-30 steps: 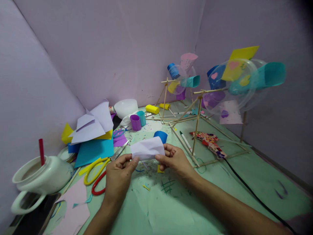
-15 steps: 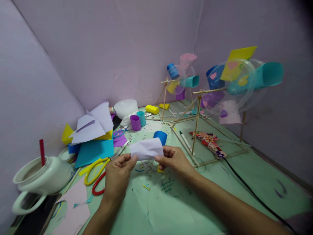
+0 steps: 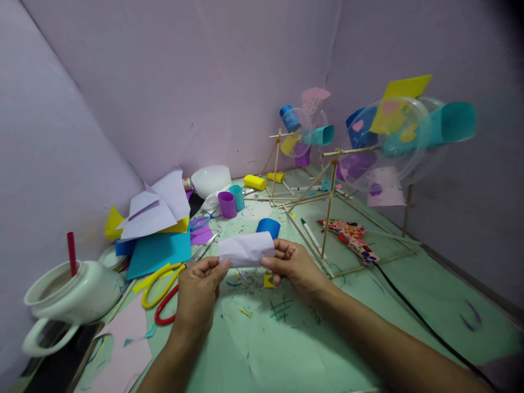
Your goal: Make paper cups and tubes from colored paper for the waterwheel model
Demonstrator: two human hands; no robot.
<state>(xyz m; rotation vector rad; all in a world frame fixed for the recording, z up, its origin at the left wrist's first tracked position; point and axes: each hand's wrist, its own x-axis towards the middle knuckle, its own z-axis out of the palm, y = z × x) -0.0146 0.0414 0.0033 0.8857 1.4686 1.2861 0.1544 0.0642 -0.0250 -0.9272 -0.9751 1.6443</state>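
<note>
A small piece of white paper [image 3: 246,249] is stretched between my two hands above the table. My left hand [image 3: 201,284] pinches its left end, thumb in front. The right end is held between the thumb and fingers of my right hand [image 3: 295,267]. Just behind the paper lies a rolled blue paper piece [image 3: 269,227], partly covered by it. Scissors [image 3: 164,292] with one yellow and one red handle loop lie beside my left hand, blades pointing away. Purple [image 3: 227,204] and teal [image 3: 236,197] paper tubes stand farther back.
On the right are two stick-framed wheels, the near wheel [image 3: 403,142] and the far wheel [image 3: 303,132], with coloured paper cups. A patterned glue gun [image 3: 352,240] trails a black cord. Left are a white pot [image 3: 77,295] and stacked paper sheets [image 3: 155,210]. A white bowl [image 3: 212,182] sits behind.
The white paper and both hands have barely shifted; both ends are still gripped. The view has moved very slightly.
</note>
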